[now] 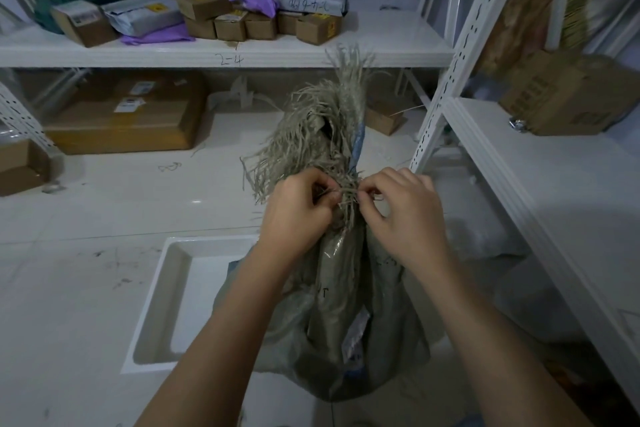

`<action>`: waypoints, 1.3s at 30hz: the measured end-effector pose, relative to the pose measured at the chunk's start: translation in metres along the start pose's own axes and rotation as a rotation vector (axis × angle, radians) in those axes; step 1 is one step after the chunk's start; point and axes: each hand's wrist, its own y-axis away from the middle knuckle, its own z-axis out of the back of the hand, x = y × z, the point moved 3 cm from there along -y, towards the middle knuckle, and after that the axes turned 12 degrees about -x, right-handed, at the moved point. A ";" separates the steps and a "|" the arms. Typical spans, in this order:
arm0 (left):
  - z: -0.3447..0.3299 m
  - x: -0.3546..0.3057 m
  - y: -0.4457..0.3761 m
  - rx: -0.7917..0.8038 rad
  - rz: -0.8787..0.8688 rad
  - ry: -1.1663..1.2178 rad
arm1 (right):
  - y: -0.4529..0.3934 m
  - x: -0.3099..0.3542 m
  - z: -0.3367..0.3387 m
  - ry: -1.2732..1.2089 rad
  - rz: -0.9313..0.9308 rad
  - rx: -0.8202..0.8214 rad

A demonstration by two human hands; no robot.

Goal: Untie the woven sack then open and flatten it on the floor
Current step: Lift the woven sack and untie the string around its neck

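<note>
A grey-green woven sack (346, 315) stands upright on the floor in the middle of the view. Its neck is bunched and tied, and a frayed fringe of loose strands (311, 125) fans up above the tie. A blue strip runs up the right side of the neck. My left hand (298, 211) pinches the tie strands on the left of the knot (348, 192). My right hand (401, 215) pinches them on the right. Both hands press against the neck, and my fingers hide most of the knot.
A white tray (162, 302) lies on the pale floor to the left of the sack. A white shelf (214, 48) at the back holds small cartons and mail bags, with large cardboard boxes (128, 114) beneath. White metal racking (540, 191) stands close on the right.
</note>
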 end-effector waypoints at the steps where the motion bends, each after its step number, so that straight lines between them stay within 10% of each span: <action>1: 0.000 0.000 0.000 0.008 -0.004 0.005 | 0.000 -0.001 0.000 -0.034 -0.007 0.006; 18: -0.004 -0.012 0.009 0.019 -0.304 -0.144 | 0.001 -0.007 -0.003 -0.116 -0.019 0.070; 39: -0.015 -0.003 0.008 0.202 0.081 0.449 | 0.000 -0.014 0.000 -0.318 -0.228 -0.020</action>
